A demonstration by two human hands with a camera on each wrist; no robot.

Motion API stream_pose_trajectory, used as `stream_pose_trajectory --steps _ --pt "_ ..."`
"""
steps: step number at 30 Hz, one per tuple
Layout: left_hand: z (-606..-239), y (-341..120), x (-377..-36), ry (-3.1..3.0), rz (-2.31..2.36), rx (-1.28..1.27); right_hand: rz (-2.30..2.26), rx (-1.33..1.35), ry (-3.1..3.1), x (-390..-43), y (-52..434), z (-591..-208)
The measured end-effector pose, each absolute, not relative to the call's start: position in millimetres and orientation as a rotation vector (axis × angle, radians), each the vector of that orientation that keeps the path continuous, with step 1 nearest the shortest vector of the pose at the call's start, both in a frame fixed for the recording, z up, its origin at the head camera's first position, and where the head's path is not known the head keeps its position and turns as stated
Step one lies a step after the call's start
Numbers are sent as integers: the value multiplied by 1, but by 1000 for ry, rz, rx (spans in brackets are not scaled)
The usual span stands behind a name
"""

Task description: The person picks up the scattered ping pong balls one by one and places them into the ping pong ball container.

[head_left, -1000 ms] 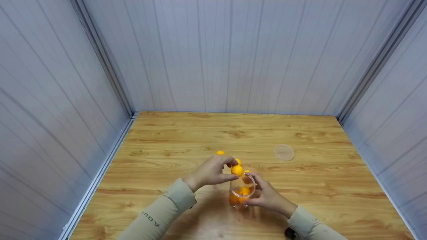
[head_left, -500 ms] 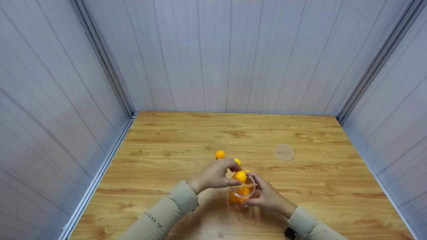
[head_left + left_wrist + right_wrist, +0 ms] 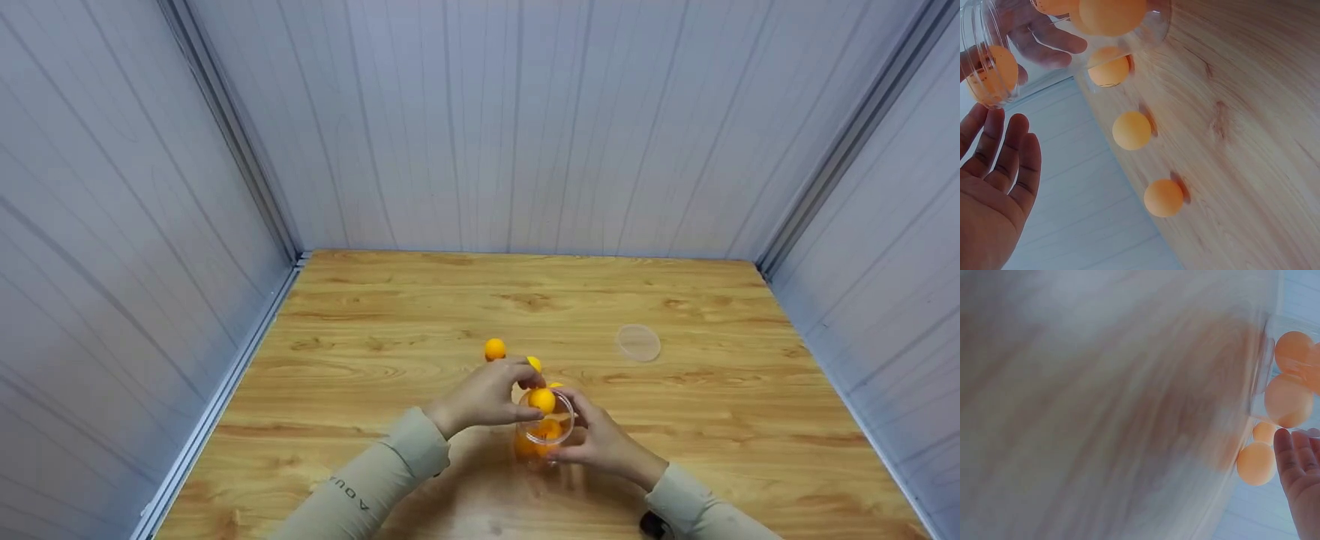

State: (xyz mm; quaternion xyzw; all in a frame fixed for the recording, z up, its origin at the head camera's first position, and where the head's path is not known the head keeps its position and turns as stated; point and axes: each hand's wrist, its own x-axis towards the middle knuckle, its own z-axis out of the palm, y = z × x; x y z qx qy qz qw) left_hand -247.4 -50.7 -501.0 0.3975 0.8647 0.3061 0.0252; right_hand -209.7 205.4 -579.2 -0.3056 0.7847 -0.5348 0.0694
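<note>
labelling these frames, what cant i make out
Orange balls inside the clear jar: exact count; left wrist view, cut off by the top edge.
Print on the orange ball at the jar's neck: left wrist view, blurred behind the neck's ridges.
Dark object by the right sleeve: head view, partly covered by it, too small to identify.

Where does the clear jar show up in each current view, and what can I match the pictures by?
Head: low, just right of centre, the clear jar in the right hand.
Left wrist: across the upper left, the jar with its mouth toward the left edge.
Right wrist: at the right edge, upper half, the jar partly cut off.
Shared landmark: loose orange balls outside the jar.
</note>
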Motion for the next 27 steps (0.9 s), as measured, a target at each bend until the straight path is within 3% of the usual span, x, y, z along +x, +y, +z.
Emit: stream_pose_trajectory --steps 27 --pt "-496 -61 -255 2715 1056 1199 -1567 -922 2400 -209 205 -577"
